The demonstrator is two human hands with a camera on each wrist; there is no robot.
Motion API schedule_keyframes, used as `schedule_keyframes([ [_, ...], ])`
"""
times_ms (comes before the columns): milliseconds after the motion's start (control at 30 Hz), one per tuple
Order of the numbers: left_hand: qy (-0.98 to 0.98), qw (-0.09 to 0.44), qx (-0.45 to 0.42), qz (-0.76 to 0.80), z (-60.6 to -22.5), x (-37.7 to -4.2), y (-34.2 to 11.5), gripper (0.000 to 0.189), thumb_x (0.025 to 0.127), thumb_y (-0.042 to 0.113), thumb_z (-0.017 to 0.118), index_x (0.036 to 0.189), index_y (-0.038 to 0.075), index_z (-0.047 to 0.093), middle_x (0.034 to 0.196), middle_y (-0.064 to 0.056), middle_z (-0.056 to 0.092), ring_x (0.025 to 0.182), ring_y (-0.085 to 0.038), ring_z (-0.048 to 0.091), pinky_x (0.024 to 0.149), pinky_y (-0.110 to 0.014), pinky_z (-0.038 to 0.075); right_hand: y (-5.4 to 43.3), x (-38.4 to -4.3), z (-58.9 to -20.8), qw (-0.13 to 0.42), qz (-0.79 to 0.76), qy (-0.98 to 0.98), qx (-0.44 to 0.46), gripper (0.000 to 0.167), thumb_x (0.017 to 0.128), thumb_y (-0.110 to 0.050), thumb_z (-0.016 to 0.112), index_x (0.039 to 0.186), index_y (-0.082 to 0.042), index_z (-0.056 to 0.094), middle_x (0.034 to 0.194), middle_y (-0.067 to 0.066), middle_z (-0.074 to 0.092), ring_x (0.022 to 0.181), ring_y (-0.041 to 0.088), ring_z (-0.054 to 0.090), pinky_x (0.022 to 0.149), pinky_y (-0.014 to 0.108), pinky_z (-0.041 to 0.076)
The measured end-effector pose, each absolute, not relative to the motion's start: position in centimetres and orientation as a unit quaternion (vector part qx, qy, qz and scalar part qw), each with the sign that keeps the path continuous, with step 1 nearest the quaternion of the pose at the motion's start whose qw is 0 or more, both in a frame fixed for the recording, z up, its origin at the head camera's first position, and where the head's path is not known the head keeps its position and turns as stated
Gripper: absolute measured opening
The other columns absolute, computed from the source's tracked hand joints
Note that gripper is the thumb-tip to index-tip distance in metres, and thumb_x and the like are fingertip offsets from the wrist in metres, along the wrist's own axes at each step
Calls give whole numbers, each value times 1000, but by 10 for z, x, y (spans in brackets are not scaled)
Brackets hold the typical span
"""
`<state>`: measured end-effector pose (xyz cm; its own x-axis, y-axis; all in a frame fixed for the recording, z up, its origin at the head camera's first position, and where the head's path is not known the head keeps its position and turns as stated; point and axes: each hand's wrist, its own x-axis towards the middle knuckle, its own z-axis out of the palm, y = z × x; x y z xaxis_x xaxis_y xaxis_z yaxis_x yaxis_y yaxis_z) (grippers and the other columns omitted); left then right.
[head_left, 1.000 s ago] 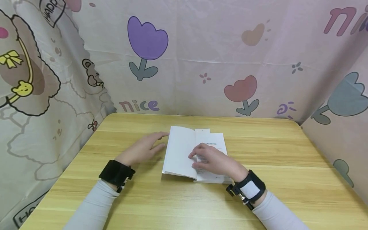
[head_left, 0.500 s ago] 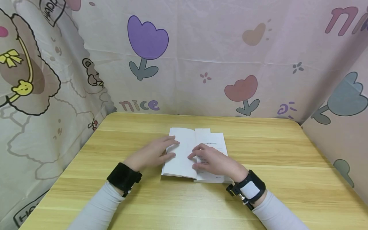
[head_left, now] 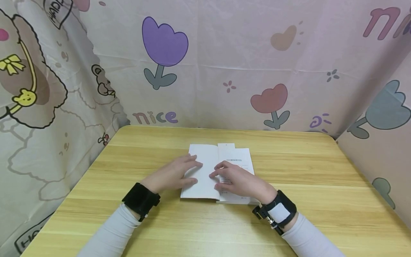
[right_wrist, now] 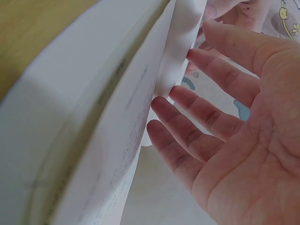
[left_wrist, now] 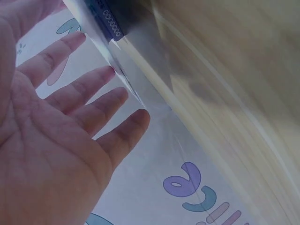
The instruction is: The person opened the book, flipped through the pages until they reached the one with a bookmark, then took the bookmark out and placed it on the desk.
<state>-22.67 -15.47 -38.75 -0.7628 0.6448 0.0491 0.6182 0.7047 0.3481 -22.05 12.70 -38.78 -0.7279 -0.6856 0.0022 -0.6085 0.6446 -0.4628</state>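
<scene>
The book (head_left: pixel 207 160) lies on the table, between the two hands, and it is opened. Its left page (head_left: pixel 203 189) looks blank and lies almost flat under the left fingers; its right page (head_left: pixel 240 155) carries print and is partly covered by the right hand (head_left: pixel 239 180). Beyond the right hand, a white card (head_left: pixel 226 146) sticks out past the far edge of the book, near the fold.

The left hand (head_left: pixel 174 175) is spread wide, fingers nearly straight, resting over the outer part of the left page. The right hand is relaxed, fingers a little bent and apart, with the tips at the fold. Neither hand grips anything. The left wrist view is hazy, so I cannot say surely whether every left fingertip presses the paper.

In my judgement, the opening of the book is done and the smoothing of the left page is nearly done; only the part by the fold, near the right fingertips, seems a bit raised. The hands are not yet off the pages.

Around both hands spreads the wooden table (head_left: pixel 289 160), and beyond it hangs a printed cloth (head_left: pixel 208 43).
</scene>
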Motion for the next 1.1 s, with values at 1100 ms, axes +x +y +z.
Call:
schedule_keyframes([
  [1100,924,129,307,187,-396,-226,-150,69,101,39,76,161,15,51,172,-19,39,160,-40,38,128,-62,36,147,-228,-374,78,-220,912,-337,45,104,-25,73,145,-7,66,148,19,63,137,36,62,117,54,52],
])
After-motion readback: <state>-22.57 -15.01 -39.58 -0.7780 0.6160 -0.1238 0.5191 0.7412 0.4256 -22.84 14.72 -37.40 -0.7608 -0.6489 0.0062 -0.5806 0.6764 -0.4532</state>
